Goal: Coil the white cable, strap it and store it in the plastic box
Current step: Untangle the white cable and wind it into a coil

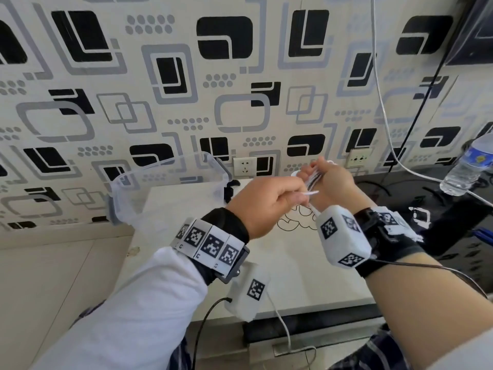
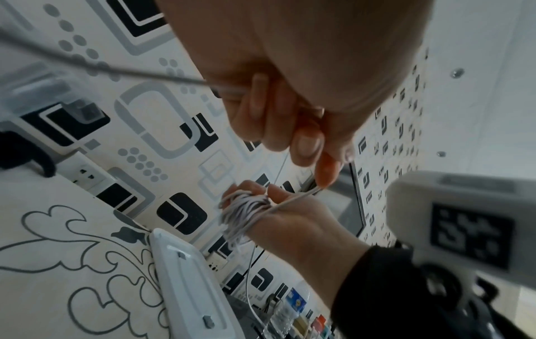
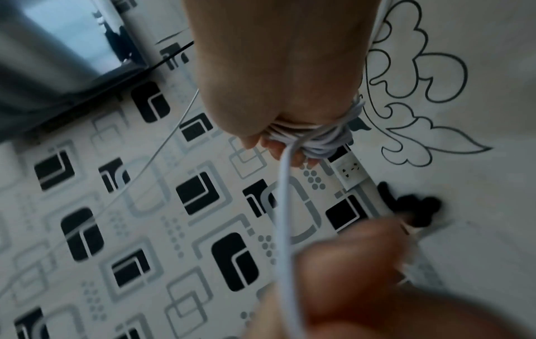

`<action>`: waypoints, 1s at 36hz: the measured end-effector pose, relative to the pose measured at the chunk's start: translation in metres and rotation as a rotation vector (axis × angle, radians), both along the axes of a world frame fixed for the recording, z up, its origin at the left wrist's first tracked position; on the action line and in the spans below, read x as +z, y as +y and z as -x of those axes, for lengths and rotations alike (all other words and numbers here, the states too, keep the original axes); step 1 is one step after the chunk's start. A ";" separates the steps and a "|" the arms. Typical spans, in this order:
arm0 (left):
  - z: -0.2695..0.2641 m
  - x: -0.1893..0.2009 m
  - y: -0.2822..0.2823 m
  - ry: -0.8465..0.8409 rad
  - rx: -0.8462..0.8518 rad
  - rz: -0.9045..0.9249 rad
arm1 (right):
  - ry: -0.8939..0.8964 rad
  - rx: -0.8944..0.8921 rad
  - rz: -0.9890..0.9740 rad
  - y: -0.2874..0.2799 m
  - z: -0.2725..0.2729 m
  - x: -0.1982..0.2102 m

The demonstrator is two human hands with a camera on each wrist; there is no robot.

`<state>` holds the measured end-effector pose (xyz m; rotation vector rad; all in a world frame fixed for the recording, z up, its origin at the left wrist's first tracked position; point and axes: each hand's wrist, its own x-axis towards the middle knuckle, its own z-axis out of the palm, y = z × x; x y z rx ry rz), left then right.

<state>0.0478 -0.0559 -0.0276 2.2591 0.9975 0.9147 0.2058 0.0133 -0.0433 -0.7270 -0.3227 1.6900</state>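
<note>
right hand (image 1: 333, 180) fingers (image 2: 246, 188) curled round white cable (image 2: 246, 213) coil, raised above desk (image 1: 293, 263) | left hand (image 1: 266, 206) fingers (image 2: 324, 169) pinch free strand just beside | plastic box (image 1: 149, 182) left of both

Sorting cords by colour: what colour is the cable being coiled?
White; the cable shows best in the right wrist view.

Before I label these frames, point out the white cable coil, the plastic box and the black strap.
white cable coil (image 2: 246, 211), left wrist view, on the wound loops.
plastic box (image 1: 170, 166), head view, on its clear back rim.
black strap (image 3: 412, 206), right wrist view, on its dark middle.
</note>
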 end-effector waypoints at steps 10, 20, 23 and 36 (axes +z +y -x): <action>0.026 -0.004 0.027 -0.108 0.283 -0.084 | -0.408 0.634 -0.109 -0.014 0.022 -0.007; 0.037 -0.011 0.045 -0.197 0.416 0.056 | -0.397 1.083 -0.332 -0.023 0.020 0.004; 0.037 -0.013 0.046 -0.201 0.395 0.074 | -0.353 1.123 -0.385 -0.027 0.018 0.010; 0.025 -0.017 0.041 -0.300 0.216 0.356 | -0.371 0.948 -0.366 -0.030 0.004 0.018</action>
